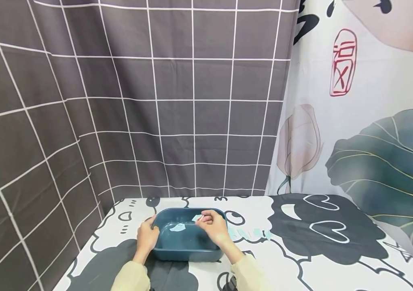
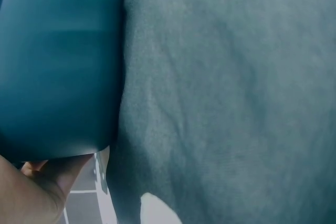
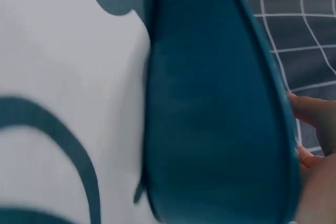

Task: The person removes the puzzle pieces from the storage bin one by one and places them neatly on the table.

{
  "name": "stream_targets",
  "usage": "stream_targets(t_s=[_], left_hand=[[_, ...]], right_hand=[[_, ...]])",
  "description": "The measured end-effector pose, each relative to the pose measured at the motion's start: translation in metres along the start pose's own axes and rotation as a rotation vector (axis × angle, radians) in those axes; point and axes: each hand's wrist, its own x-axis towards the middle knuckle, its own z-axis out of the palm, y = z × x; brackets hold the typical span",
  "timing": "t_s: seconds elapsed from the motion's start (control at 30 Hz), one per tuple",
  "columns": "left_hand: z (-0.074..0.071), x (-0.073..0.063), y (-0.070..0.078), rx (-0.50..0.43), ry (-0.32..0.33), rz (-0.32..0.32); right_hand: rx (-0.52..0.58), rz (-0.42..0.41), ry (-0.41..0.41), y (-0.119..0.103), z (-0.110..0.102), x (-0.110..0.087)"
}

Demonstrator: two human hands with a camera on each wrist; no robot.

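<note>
A dark blue rectangular basin sits on the cloth-covered table in the head view. My left hand grips its left side at the rim. In the left wrist view the basin's wall hides part of that hand. Over the basin's right half, my right hand pinches a small whitish-pink piece, too small to identify. One pale blue piece lies inside the basin, and another pale blue piece shows beside the right fingertips. The right wrist view has the basin's outer wall covering the fingertips.
Several pale blue pieces lie on the table just right of the basin. The tablecloth is white with dark cartoon shapes. A dark grid curtain hangs behind and to the left, a floral curtain at the right.
</note>
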Motion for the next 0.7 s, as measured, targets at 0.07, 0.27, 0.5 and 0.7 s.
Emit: stream_targets(t_s=[0.07, 0.27, 0.5, 0.7], left_hand=[[-0.001, 0.001, 0.002, 0.001, 0.000, 0.008], [-0.002, 0.001, 0.001, -0.007, -0.019, 0.006], [-0.001, -0.001, -0.003, -0.002, -0.014, 0.006], [0.000, 0.001, -0.003, -0.005, -0.029, 0.008]], right_hand=[[0.024, 0.018, 0.007, -0.001, -0.008, 0.001], [0.080, 0.071, 0.057, 0.004, -0.037, -0.001], [0.033, 0.133, 0.139, 0.022, -0.084, -0.006], [-0.126, 0.200, 0.151, 0.043, -0.126, -0.011]])
